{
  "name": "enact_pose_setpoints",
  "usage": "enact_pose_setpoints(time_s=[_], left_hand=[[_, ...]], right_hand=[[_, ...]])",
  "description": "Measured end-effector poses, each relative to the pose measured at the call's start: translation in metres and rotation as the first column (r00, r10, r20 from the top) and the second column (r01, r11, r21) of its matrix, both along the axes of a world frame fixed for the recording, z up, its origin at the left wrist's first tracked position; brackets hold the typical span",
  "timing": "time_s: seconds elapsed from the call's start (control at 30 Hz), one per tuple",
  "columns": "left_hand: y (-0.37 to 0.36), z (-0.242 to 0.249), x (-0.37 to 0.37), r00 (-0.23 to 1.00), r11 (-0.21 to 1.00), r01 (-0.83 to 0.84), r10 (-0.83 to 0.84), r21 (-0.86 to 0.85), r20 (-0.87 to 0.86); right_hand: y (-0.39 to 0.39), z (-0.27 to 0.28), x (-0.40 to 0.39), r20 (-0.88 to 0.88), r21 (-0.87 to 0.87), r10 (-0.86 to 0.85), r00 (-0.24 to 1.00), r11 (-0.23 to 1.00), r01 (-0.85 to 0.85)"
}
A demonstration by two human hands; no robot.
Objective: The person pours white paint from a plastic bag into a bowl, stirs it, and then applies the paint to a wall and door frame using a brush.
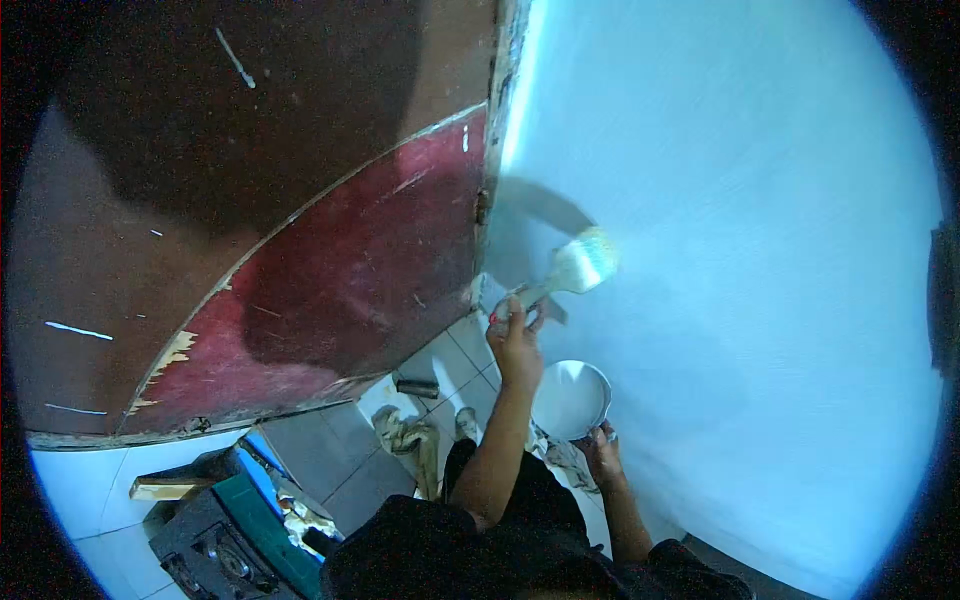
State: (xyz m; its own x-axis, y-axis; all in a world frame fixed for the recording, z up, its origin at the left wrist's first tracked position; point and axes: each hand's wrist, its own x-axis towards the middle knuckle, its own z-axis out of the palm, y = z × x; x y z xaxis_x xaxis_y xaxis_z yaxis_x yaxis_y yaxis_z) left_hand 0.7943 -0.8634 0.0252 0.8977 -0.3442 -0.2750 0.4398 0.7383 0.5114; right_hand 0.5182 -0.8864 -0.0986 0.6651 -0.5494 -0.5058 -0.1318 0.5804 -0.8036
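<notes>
My left hand (516, 345) is closed around the handle of a wide paintbrush (578, 265). The brush tilts up to the right, its pale bristles right at the light blue-white wall (760, 250) and its shadow falling just above. Lower down, my right hand (603, 460) grips a round white container (572, 400) by its side, near the wall. Whitish paint (570, 395) shows inside it. Some fingers of the right hand are hidden under the container.
To the left stands a brown and dark red panel (370, 250) with chipped edges and white paint streaks. A crumpled cloth (410, 440) and a dark cylindrical object (417, 388) lie on the tiled floor (350, 470). A dark box-like appliance (225, 550) sits at lower left.
</notes>
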Motion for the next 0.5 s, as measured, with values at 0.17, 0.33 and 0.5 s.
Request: enact_pose_setpoints(time_s=[0.17,0.33,0.5], left_hand=[[0.003,-0.16,0.011,0.982,0.995,-0.047,0.062,0.086,-0.177],[0.012,-0.325,0.008,0.91,0.962,-0.191,0.099,-0.195,-0.402],[-0.024,-0.225,-0.002,0.901,0.93,-0.264,0.333,0.256,-0.279]], right_hand=[[-0.01,-0.036,-0.033,-0.026,-0.307,0.147,0.989,0.94,-0.148],[-0.004,0.023,-0.013,-0.081,0.08,-0.006,0.997,0.997,0.012],[-0.004,-0.06,-0.065,-0.178,-0.245,0.129,0.976,0.954,-0.171]])
